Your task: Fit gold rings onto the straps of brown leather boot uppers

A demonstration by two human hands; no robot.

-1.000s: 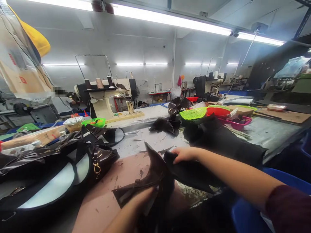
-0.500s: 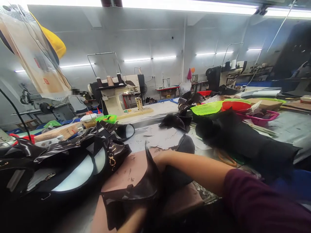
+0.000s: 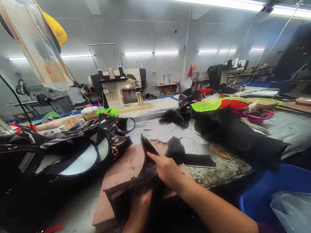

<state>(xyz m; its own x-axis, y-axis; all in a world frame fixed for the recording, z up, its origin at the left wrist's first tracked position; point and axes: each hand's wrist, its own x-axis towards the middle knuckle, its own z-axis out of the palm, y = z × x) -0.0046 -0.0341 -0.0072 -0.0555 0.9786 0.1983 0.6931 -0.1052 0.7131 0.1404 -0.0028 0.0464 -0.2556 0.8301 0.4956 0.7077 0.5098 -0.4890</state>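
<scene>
A dark brown leather bag piece [image 3: 148, 168] with a tall curved edge stands over a pink block [image 3: 121, 174] in front of me. Along its right side, my right hand [image 3: 167, 168] grips it near the raised edge, the index finger stretched along the leather and the thumb out of sight. Low down, my left hand [image 3: 143, 200] reaches into the piece; its fingers are hidden by the leather. Just beyond the right hand lie a rounded black piece [image 3: 175, 147] and a flat black strip [image 3: 200, 160].
Dark bags [image 3: 77, 161] with gold clasps crowd the left side. Black fabric [image 3: 233, 136] and a lime basket [image 3: 206, 106] lie to the right. A blue bin [image 3: 257, 187] stands at lower right. Behind are paper scraps [image 3: 157, 129] and a sewing machine [image 3: 113, 90]; a person sits far back left.
My right hand has drawn back from behind the raised leather to its near right side, uncovering the flat black strip. The left hand stays inside the piece. The view has shifted slightly.
</scene>
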